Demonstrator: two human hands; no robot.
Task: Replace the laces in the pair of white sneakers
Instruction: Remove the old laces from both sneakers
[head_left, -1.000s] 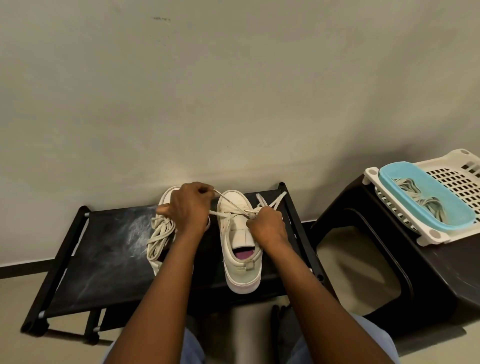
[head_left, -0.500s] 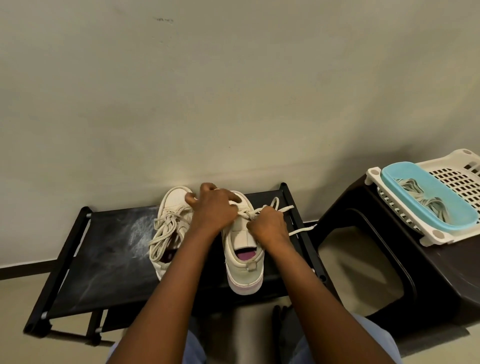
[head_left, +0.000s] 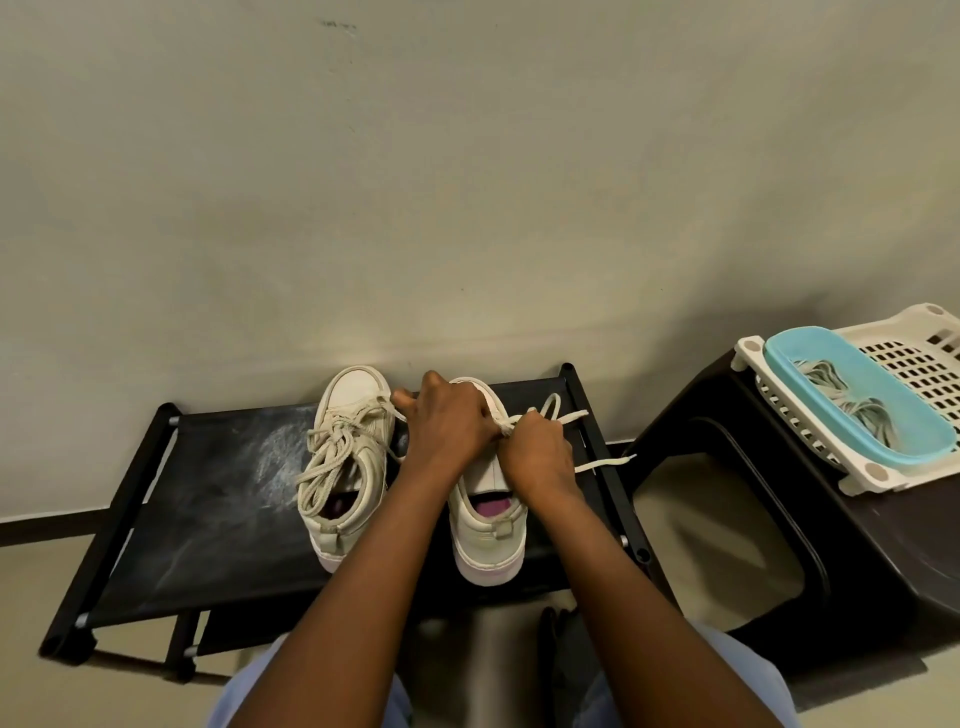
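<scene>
White sneaker (head_left: 488, 530): stands on the black rack (head_left: 218, 519) directly under my left hand (head_left: 447, 426) and right hand (head_left: 535, 452); heel toward me, toe toward the wall; pink insole shows just behind my right hand.
Left hand: fingers curled down over the forepart of this sneaker, closed on the lace (head_left: 605, 464) at the point where both hands meet; what the fingertips do underneath is hidden from me.
Right hand: bunched tight, thumb and fingers pinching the same lace; knuckles touching my left hand.
Lace: cream and flat; a loop and one free end stand out beyond my right hand; the other end trails off to the right of that hand, across the rack's side rail.
Second sneaker (head_left: 353, 415): just left of my left hand, laced, with slack loops spilling over its opening and down its far side.
Rack surface: black fabric, pale scuffing to the left of both sneakers.
Blue tub (head_left: 883, 395): well off to the right of my right hand, set in a white basket (head_left: 872, 473) on a dark stool (head_left: 727, 395); holds a bundle of pale laces (head_left: 857, 415).
</scene>
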